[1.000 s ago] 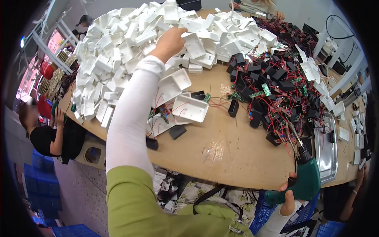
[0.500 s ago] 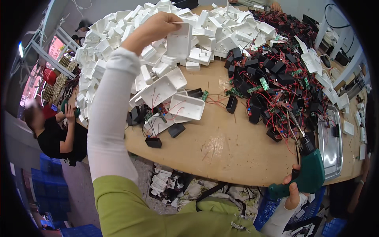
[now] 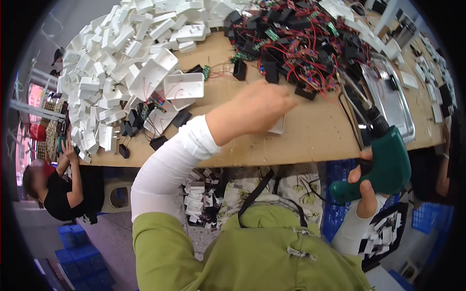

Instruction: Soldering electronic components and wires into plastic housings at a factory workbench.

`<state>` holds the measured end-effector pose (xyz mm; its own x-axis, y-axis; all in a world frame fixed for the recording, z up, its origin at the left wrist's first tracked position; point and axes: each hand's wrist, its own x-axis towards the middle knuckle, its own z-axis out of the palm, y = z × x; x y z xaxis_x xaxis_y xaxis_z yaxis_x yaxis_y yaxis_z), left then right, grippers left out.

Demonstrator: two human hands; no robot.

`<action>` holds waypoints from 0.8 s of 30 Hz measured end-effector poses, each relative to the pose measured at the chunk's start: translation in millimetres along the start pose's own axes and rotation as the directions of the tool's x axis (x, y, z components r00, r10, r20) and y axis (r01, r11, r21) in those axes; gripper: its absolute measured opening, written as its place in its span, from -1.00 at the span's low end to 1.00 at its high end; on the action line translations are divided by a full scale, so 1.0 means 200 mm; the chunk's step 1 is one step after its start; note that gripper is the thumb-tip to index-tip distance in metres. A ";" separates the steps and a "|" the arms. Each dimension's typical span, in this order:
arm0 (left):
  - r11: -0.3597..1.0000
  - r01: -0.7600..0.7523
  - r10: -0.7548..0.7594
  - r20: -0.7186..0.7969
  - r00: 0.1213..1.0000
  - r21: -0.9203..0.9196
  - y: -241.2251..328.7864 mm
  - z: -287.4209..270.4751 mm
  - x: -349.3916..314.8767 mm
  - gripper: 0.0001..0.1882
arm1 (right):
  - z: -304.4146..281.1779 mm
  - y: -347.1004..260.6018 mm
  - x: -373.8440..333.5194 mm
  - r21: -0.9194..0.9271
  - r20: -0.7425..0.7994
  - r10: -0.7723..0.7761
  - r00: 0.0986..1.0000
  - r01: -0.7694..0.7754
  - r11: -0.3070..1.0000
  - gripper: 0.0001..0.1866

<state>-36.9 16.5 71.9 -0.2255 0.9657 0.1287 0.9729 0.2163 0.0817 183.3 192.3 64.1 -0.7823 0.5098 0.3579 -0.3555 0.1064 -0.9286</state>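
- The left hand, blurred, has its fingers curled in above the surface; whether they grip the white plastic casing that shows beneath them, I cannot tell.
- That casing, mostly hidden, lies below the palm, near the front edge.
- The right hand is wrapped around a dark green pistol-grip power tool, its metal tip pointing away from the body.
- The step in hand seems to be positioning the casing; the next move probably calls for a steady casing and free fingertips.
- Beyond lie a heap of red-wired circuit boards and black boxes, a white casing pile to the left, and a metal tray to the right.
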 end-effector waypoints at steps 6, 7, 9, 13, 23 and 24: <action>0.978 -0.008 -0.003 -0.050 0.999 -0.206 -0.07 0.02 0.02 -0.57 | -0.04 -0.01 -0.03 0.023 -0.008 -0.011 1.000 0.011 1.000 -0.44; 0.984 -0.101 0.090 -0.080 0.993 -0.144 -0.05 0.02 0.03 -0.57 | -0.04 0.00 -0.04 0.039 -0.022 0.001 1.000 0.000 0.999 -0.43; 0.977 -0.213 0.209 -0.098 0.973 -0.028 0.00 0.03 0.06 -0.62 | -0.04 -0.01 -0.04 0.030 -0.013 -0.003 1.000 0.004 1.000 -0.43; 0.997 0.000 -0.020 0.273 0.962 0.073 0.04 -0.03 0.10 -0.78 | -0.09 0.00 -0.06 0.045 0.007 0.012 1.000 -0.012 0.999 -0.42; 0.568 0.411 -0.763 -0.268 0.588 -0.713 0.08 0.31 -0.29 -0.58 | -0.08 0.03 -0.07 0.028 -0.019 0.024 1.000 -0.023 0.999 -0.44; 0.540 0.437 -0.795 -0.266 0.545 -0.719 0.10 0.32 -0.30 -0.58 | -0.07 0.04 -0.06 0.041 -0.020 0.011 1.000 -0.011 0.999 -0.44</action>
<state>-0.9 -27.5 3.1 -0.9100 0.3165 0.2679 0.3903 0.4360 0.8109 197.6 198.4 51.3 -0.7760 0.5279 0.3453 -0.3676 0.0663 -0.9276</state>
